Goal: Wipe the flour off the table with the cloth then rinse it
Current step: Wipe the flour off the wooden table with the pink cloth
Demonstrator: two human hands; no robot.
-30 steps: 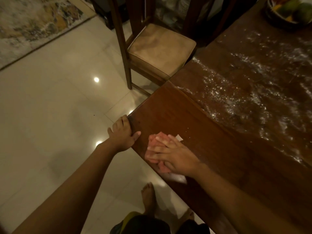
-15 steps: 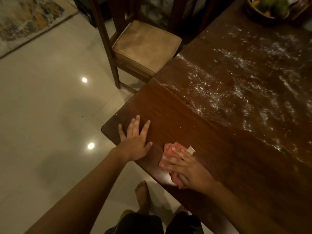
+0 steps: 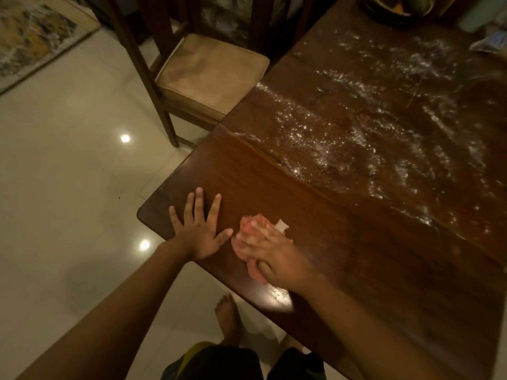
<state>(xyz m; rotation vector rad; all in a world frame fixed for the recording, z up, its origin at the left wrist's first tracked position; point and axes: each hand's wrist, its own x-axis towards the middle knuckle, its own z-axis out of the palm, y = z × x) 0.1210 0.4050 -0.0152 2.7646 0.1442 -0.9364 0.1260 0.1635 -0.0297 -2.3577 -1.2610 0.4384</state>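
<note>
Right hand (image 3: 277,253) gripped the bunched pink cloth (image 3: 248,226) near the bench (image 3: 301,198) corner. Left hand (image 3: 200,231) lay flat, fingers spread. Flour (image 3: 356,127) sat well beyond. Judgement: reach farther and use overlapping strokes, gathering inward.

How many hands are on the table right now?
2. The left hand lies flat near the corner of the table. The right hand is just beside it, holding the pink cloth against the wood. No other hands show.
</note>
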